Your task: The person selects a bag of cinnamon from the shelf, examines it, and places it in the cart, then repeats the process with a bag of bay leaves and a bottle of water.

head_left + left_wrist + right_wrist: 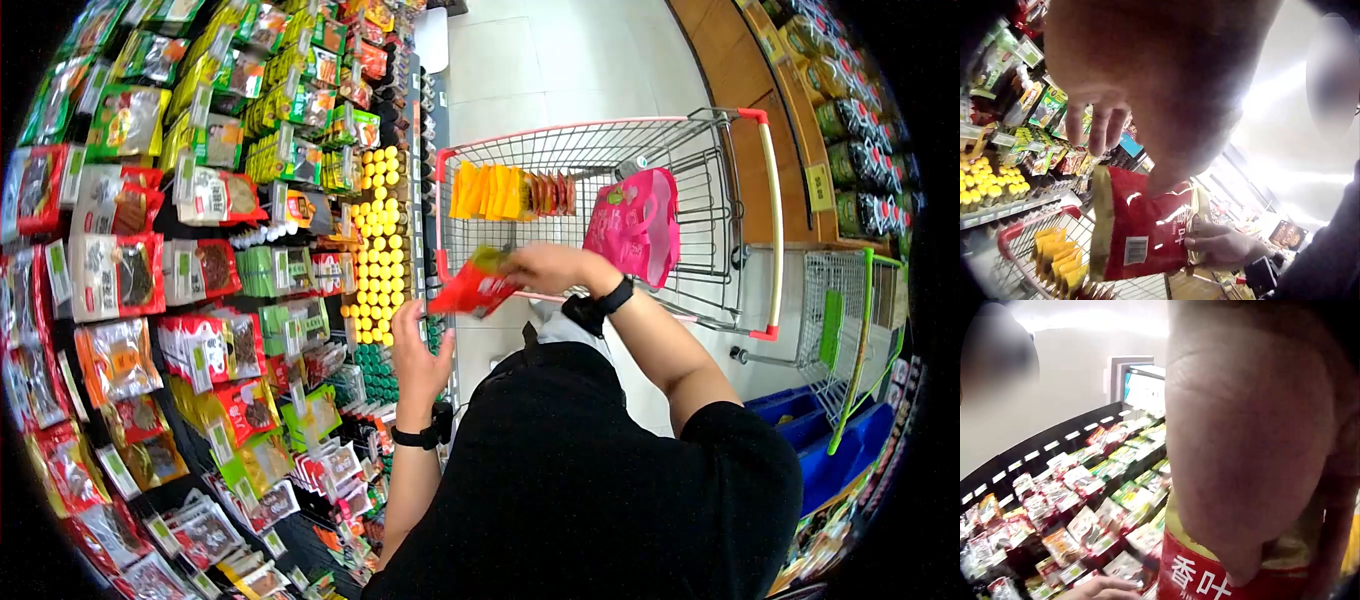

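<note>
My right hand (pixel 560 268) grips one end of a red and gold packet of bay leaves (pixel 470 290) over the near side of a shopping cart (pixel 600 125). In the left wrist view the packet's barcode side shows, with the right thumb pressed on its leafy window end. Close by the packet's free end is my left hand (pixel 420 365), fingers loosely extended and thumb apart. Its fingers (pixel 1102 128) hang over the packet in the left wrist view. White characters on the red front (pixel 1191 581) are visible in the right wrist view, below the right hand.
Inside the cart are a row of yellow packets (pixel 490 190), reddish packets (pixel 552 195) and a pink bag (pixel 635 225). Shelves of hanging food packets (pixel 125 275) and yellow-capped bottles (pixel 380 240) line the left. Jars (pixel 850 115) and another cart (pixel 835 310) stand on the right.
</note>
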### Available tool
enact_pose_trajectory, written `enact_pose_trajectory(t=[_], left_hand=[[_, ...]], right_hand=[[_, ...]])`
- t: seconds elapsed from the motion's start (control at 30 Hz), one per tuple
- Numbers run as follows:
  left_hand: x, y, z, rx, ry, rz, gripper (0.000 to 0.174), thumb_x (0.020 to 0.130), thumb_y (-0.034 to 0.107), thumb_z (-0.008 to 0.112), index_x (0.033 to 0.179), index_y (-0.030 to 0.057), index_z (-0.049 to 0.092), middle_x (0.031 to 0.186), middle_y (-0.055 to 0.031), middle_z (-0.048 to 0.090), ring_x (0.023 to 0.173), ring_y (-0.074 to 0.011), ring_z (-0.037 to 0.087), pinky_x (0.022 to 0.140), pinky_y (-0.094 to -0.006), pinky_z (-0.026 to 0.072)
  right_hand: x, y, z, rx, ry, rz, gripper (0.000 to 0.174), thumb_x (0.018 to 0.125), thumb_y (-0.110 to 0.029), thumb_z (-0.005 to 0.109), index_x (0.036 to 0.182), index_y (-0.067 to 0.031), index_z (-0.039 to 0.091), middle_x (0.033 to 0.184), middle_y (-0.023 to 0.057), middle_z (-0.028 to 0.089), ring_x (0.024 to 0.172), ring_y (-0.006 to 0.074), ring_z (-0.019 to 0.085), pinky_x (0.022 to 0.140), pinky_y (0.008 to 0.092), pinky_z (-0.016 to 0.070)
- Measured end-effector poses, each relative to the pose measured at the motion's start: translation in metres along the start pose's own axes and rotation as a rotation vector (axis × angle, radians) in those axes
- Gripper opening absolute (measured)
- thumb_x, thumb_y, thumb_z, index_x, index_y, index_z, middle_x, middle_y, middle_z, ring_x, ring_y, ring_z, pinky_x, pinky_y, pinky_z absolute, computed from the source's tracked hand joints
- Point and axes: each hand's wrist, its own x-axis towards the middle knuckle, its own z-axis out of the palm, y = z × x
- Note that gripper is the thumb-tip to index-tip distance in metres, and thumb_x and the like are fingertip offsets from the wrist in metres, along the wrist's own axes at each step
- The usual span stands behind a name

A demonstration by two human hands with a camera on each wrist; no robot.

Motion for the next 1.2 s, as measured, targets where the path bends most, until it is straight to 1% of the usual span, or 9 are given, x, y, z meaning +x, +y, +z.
enact_pose_trajectory(t=[0.1,0.23,0.3,0.43,0.73,0.8,1.0,1.13,1.2], left_hand=[[0.010,0.002,0.006,-0.161,-0.008,-0.137,0.065,0.082,0.011,0.075,0.138,0.0009,0.043,0.130,-0.0216,0.051,0.105,-0.0307,0.059,0.092,-0.0398,0.0497],[0.020,0.002,0.013,-0.190,-0.251,-0.073,0.068,0.082,0.009,0.074,0.141,0.0010,0.042,0.124,-0.0172,0.057,0.101,-0.0272,0.061,0.089,-0.0385,0.0501],[0.019,-0.004,0.021,-0.150,-0.323,-0.029,0.068,0.082,0.009,0.074,0.142,0.0028,0.042,0.121,-0.0147,0.060,0.098,-0.0265,0.063,0.087,-0.0383,0.0510],[0.019,-0.002,0.031,-0.248,-0.411,-0.134,0.069,0.084,0.010,0.075,0.144,0.0046,0.042,0.120,-0.0137,0.062,0.098,-0.0245,0.063,0.085,-0.0361,0.0509],[-0.008,-0.029,0.030,-0.390,-0.405,-0.422,0.060,0.087,0.007,0.071,0.141,0.0040,0.044,0.119,-0.0119,0.064,0.097,-0.0202,0.062,0.082,-0.0325,0.0514],[-0.018,-0.036,0.026,-0.393,-0.413,-0.497,0.059,0.089,0.006,0.069,0.142,0.0045,0.044,0.120,-0.0108,0.062,0.097,-0.0184,0.061,0.083,-0.0316,0.0510],[-0.049,-0.036,0.023,-0.483,-0.425,-0.688,0.057,0.089,0.007,0.069,0.140,0.0039,0.045,0.118,-0.0113,0.065,0.098,-0.0189,0.062,0.084,-0.0322,0.0516],[-0.060,-0.031,0.027,-0.438,-0.484,-0.669,0.056,0.090,0.007,0.069,0.140,0.0046,0.045,0.118,-0.0121,0.065,0.098,-0.0211,0.064,0.084,-0.0326,0.0517],[-0.058,-0.028,0.025,-0.426,-0.507,-0.687,0.056,0.090,0.007,0.070,0.140,0.0049,0.045,0.118,-0.0123,0.065,0.099,-0.0214,0.064,0.084,-0.0329,0.0518]], right_hand=[[-0.030,0.048,-0.027,-0.025,0.354,0.129,0.026,0.097,-0.013,0.055,0.116,0.0024,0.063,0.102,0.0235,0.068,0.094,0.0371,0.067,0.081,0.0443,0.0531],[-0.065,0.124,-0.066,0.043,0.843,0.424,0.032,0.095,-0.013,0.047,0.122,0.0001,0.056,0.102,0.0299,0.067,0.098,0.0454,0.065,0.086,0.0521,0.0521],[-0.072,0.149,-0.078,-0.031,0.937,0.615,0.038,0.092,-0.012,0.045,0.128,0.0011,0.049,0.107,0.0348,0.064,0.102,0.0503,0.062,0.091,0.0560,0.0490],[-0.073,0.223,-0.071,-0.088,0.847,0.865,0.045,0.089,-0.012,0.046,0.130,0.0058,0.042,0.105,0.0425,0.060,0.105,0.0552,0.059,0.095,0.0578,0.0461],[-0.047,0.358,0.003,-0.038,0.794,0.927,0.055,0.087,-0.015,0.050,0.135,0.0071,0.036,0.107,0.0421,0.061,0.105,0.0546,0.061,0.094,0.0566,0.0476],[-0.043,0.422,0.029,-0.178,0.760,0.902,0.056,0.087,-0.014,0.050,0.137,0.0072,0.035,0.109,0.0418,0.061,0.106,0.0550,0.060,0.095,0.0564,0.0468],[-0.007,0.387,0.025,-0.002,0.630,1.025,0.050,0.090,-0.014,0.050,0.132,0.0066,0.035,0.107,0.0423,0.061,0.105,0.0550,0.060,0.092,0.0557,0.0485],[0.013,0.409,0.039,-0.043,0.558,1.056,0.062,0.090,-0.018,0.053,0.141,0.0074,0.026,0.097,0.0377,0.065,0.094,0.0505,0.066,0.079,0.0522,0.0522],[0.017,0.408,0.038,0.035,0.546,1.063,0.055,0.090,-0.017,0.054,0.133,0.0082,0.031,0.105,0.0413,0.062,0.103,0.0528,0.061,0.088,0.0539,0.0496]])
